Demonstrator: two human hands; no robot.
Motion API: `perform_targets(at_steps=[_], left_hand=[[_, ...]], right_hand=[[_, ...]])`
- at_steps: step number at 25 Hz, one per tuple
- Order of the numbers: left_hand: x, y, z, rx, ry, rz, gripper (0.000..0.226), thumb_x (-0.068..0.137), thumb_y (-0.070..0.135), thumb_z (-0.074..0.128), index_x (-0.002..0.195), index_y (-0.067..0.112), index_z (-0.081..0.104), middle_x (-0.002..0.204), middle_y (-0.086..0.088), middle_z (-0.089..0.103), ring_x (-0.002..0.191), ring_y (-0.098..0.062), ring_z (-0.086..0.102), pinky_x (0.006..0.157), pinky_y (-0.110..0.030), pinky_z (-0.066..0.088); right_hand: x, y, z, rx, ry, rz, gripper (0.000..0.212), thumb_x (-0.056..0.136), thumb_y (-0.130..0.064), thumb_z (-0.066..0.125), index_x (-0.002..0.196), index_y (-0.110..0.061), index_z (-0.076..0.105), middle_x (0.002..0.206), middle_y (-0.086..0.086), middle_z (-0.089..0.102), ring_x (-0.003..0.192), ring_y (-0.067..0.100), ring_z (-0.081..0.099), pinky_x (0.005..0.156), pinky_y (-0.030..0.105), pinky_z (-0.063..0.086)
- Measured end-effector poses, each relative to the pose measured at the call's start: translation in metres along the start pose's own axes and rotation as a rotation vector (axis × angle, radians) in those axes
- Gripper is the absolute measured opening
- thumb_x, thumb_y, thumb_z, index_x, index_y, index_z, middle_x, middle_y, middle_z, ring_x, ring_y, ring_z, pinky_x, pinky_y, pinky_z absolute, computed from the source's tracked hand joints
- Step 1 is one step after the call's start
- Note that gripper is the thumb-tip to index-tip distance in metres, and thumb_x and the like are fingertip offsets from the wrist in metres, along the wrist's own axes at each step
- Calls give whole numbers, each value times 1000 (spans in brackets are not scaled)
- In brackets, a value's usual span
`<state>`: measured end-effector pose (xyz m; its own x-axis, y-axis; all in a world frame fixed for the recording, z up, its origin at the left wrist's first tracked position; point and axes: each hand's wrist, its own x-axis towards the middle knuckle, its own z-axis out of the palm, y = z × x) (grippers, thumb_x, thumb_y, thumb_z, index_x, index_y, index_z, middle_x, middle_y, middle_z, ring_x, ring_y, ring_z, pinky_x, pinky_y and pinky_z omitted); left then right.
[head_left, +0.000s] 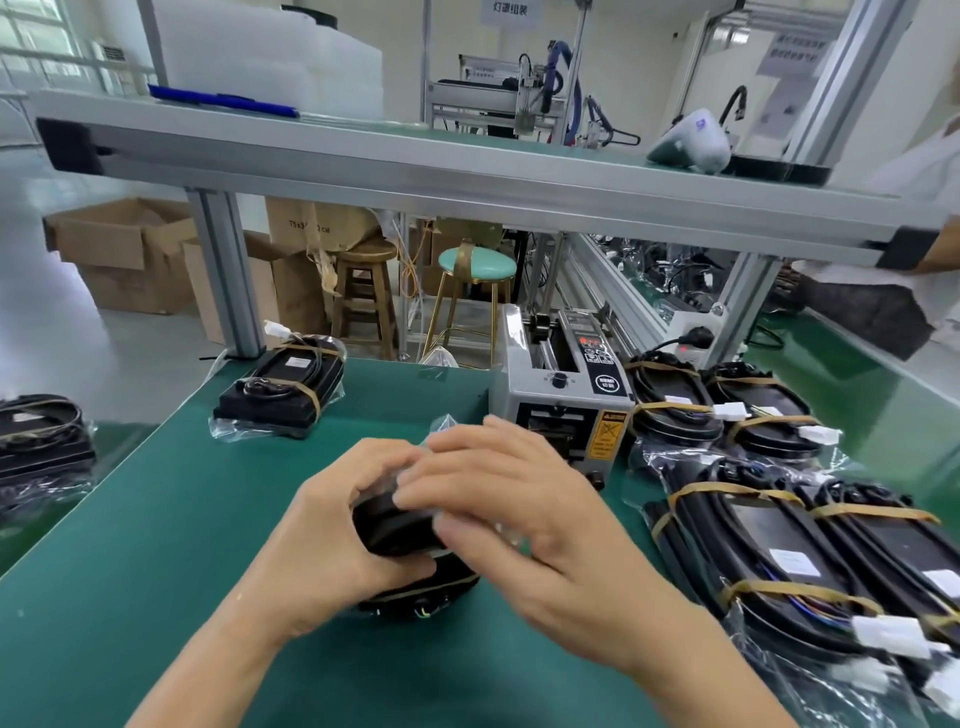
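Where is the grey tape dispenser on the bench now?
In the head view, the grey tape dispenser stands on the green mat, right of centre, just behind the right hand and left of the bagged black units.

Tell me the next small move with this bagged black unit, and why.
Probably fold the loose end of the clear bag flat onto the black unit. The left hand and right hand both grip the unit, plastic sticks up loose beyond them, and the tape dispenser stands behind.
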<state>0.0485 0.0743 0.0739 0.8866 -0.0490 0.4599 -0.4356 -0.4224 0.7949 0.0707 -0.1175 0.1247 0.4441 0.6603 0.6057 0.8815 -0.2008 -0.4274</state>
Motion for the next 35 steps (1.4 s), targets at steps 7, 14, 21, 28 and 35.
perform_targets(at_steps=[7, 14, 21, 28, 35], left_hand=[[-9, 3, 6, 17, 10, -35, 71, 48, 16, 82, 113, 34, 60, 112, 19, 61, 104, 0, 60, 86, -5, 41], [-13, 3, 16, 20, 91, 36, 61, 50, 14, 81, 107, 25, 65, 104, 13, 67, 95, -6, 66, 83, -13, 48], [-17, -2, 25, 181, 273, 203, 58, 55, 13, 80, 111, 10, 63, 107, 4, 64, 97, -3, 61, 86, -9, 43], [-20, -20, 24, 284, 317, 214, 55, 63, 19, 72, 114, 4, 62, 112, 1, 60, 103, -1, 56, 91, -9, 40], [-11, -22, 35, 327, 329, 180, 57, 57, 6, 73, 113, 1, 65, 108, -4, 62, 100, -3, 57, 89, -11, 42]], right_hand=[[-5, 37, 0, 496, 0, 733, 15, 93, -19, 60, 97, -18, 74, 96, -8, 74, 89, 3, 65, 87, 23, 52], [-10, 39, 22, 767, 277, 996, 9, 89, -10, 58, 81, -12, 62, 80, 4, 57, 78, 16, 50, 71, 26, 43], [0, 35, 38, 1024, 430, 1025, 8, 86, -13, 61, 88, -15, 69, 75, -4, 64, 62, 4, 58, 55, 17, 44], [-18, 95, 33, 567, 840, 1175, 12, 90, -16, 63, 85, -18, 74, 63, -9, 56, 62, 6, 48, 62, 16, 40], [-5, 132, 25, 366, 907, 1229, 31, 86, -15, 67, 58, -28, 64, 73, -16, 66, 75, 5, 59, 64, 16, 40]])
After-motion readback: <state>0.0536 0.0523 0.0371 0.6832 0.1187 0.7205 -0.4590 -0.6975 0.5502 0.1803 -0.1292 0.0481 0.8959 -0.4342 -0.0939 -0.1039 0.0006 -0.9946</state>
